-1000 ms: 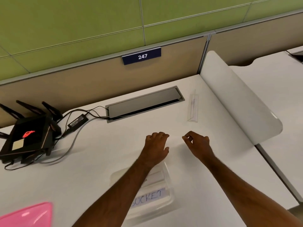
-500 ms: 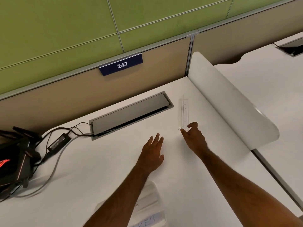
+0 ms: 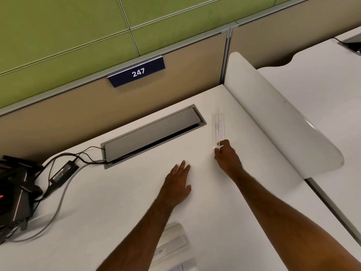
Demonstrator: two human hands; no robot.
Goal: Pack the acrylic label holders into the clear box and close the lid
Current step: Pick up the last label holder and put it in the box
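A long clear acrylic label holder [image 3: 218,128] lies on the white desk [image 3: 117,202], running away from me, right of the cable hatch. My right hand [image 3: 226,156] pinches its near end between thumb and fingers. My left hand [image 3: 178,184] rests flat on the desk, fingers together, holding nothing. The clear box [image 3: 175,247] sits at the bottom edge, partly hidden under my left forearm, with paper labels showing through it.
A grey cable hatch [image 3: 152,135] is set into the desk at the back. A black router [image 3: 13,194] with a power brick [image 3: 63,172] and cables sits at the left. A white curved divider [image 3: 273,122] borders the desk on the right.
My right hand reached forward and closed on the near end of the label holder. My left hand flattened on the desk. The view shifted so the box slid toward the bottom edge.
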